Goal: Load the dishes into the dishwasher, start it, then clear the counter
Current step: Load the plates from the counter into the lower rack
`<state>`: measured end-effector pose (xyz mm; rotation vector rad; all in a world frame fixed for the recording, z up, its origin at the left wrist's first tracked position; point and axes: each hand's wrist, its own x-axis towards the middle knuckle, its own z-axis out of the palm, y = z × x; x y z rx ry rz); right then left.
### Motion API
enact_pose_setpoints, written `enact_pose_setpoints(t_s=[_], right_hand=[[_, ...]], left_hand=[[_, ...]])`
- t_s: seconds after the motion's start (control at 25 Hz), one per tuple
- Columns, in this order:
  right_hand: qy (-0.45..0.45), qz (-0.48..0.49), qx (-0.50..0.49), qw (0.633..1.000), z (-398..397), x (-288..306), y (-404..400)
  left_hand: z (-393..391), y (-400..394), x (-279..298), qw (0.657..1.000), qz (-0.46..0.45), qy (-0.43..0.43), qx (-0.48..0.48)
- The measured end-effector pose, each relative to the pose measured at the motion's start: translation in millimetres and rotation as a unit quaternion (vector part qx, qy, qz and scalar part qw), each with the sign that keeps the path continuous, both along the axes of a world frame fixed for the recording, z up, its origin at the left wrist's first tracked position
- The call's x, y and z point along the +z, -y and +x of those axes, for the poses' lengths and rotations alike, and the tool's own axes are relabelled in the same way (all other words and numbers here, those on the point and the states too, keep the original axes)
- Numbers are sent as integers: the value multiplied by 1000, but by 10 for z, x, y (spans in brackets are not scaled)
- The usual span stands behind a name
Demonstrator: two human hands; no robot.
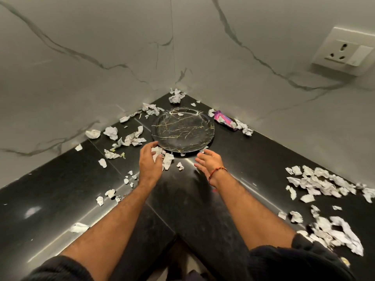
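Reaching into the corner of the black counter [60, 199], I see torn white paper scraps [110, 133] scattered far to my left, too many to count, and my left hand [150, 163] hovers just above a few scraps with fingers loosely curled, gripping nothing. One black plate [182, 130] with gold veins lies flat in the corner, just beyond both hands, and one purple wrapper [224, 119] lies against the wall beside it. My right hand [209, 162], one red thread bracelet [218, 171] at its wrist, is spread wide near the plate's rim, holding nothing, with more scraps and one wall socket [343, 51] farther right.
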<state>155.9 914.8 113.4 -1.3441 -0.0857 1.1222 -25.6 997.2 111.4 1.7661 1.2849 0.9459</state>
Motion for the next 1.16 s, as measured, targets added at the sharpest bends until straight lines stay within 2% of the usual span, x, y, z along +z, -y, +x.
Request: enact_pose_setpoints(t_s=[0.16, 0.28, 0.4, 0.56, 0.64, 0.72, 0.84, 0.88, 1.0, 1.16], right_hand=[[-137, -22, -24, 990, -174, -142, -503], [-202, -16, -51, 978, -193, -203, -782], [-171, -32, -115, 978, -138, -234, -1000], [-123, 14, -186, 975, -29, -11, -999], [-27, 16, -172, 985, 23, 138, -715], [131, 36, -138, 981, 121, 256, -309], [370, 66, -121, 919, 307, 480, 270], [424, 61, -124, 895, 362, 554, 422], [502, 46, -145, 851, 386, 708, 747], [510, 52, -175, 841, 259, 785, 1093]], left_hand=[[-104, -236, -83, 999, -35, 18, 11], [-170, -310, -143, 999, -40, 36, 3], [-245, -303, -176, 998, -33, 54, -6], [-277, -410, -139, 996, -46, 75, 4], [-252, -397, -80, 994, -59, 87, 1], [-232, -334, 25, 994, -38, 101, -14], [-151, -297, 97, 993, -22, 114, -26], [-104, -283, 115, 993, -20, 114, -31], [82, -240, 179, 992, -11, 106, -62], [308, -176, 375, 987, -22, 94, -130]])
